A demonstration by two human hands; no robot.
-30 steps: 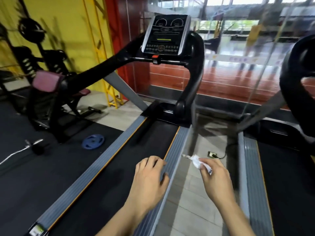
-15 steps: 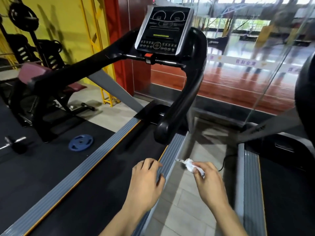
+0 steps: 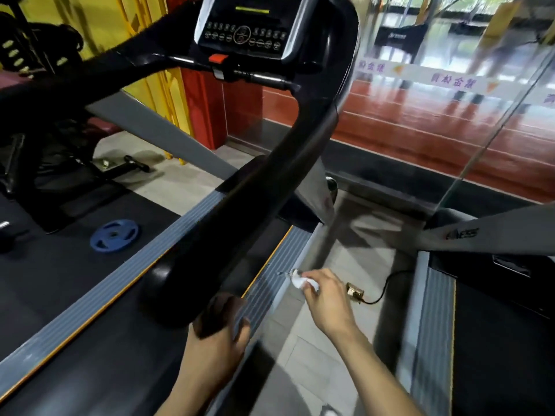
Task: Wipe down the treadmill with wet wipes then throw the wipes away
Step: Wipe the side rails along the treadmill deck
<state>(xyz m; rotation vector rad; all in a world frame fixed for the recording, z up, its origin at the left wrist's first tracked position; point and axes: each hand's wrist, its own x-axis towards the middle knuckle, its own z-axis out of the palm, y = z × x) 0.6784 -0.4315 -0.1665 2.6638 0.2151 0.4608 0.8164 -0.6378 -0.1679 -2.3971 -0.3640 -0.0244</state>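
The treadmill (image 3: 126, 349) fills most of the view, its dark belt running from 7 o'clock up toward the centre, flanked by grey ribbed side rails edged in orange. Its black right handrail (image 3: 270, 181) sweeps down from the console at 12 o'clock and ends in a rounded tip just left of centre, low in the frame. The console (image 3: 249, 25) sits at 12 o'clock, its button rows lit, with a red safety key (image 3: 218, 58) just under it. A second treadmill (image 3: 504, 340) lies at 4 o'clock, parallel to the first, with a strip of tiled floor (image 3: 303, 364) between them. At 2 o'clock a glass wall (image 3: 450, 94) shows a red floor beyond. A blue weight plate (image 3: 114, 235) lies on the black mat at 9 o'clock.

The left hand (image 3: 214, 346) is at 6 o'clock, right below the handrail's tip; its fingers are hidden behind the tip and blurred, so I cannot tell whether it grips anything. The right hand (image 3: 326, 298) is at 5 o'clock, over the floor strip just beside the first treadmill's right side rail, fingers curled and pinching a crumpled white wet wipe (image 3: 298, 280) that pokes out toward the rail. Whether the wipe touches the rail is unclear. A floor socket (image 3: 355, 292) with a black cable sits just right of that hand.
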